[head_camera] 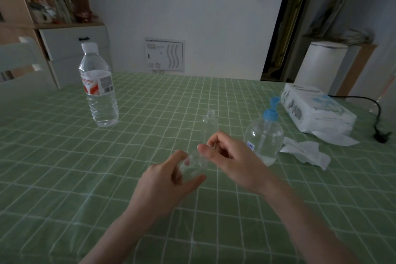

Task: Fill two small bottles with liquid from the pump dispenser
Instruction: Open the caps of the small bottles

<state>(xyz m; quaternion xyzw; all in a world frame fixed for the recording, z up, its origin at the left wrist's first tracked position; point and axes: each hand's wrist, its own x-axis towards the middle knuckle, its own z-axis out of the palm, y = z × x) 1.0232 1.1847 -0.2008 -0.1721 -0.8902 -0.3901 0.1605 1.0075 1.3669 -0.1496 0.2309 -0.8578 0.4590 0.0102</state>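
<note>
My left hand (169, 180) grips a small clear bottle (194, 166) just above the green checked tablecloth. My right hand (227, 156) pinches the top of that same bottle with thumb and fingers; what sits on the bottle's neck is hidden. A second small clear bottle (209, 124) stands upright and uncapped just behind my hands. The clear pump dispenser (264, 137) with a blue pump head stands to the right of my right hand, a little liquid in its bottom.
A capped water bottle (97, 85) stands at the left back. A white tissue pack (317, 113) and a crumpled tissue (304, 152) lie at the right, beside a black cable (378, 113). A chair (19, 58) is at the table's far left.
</note>
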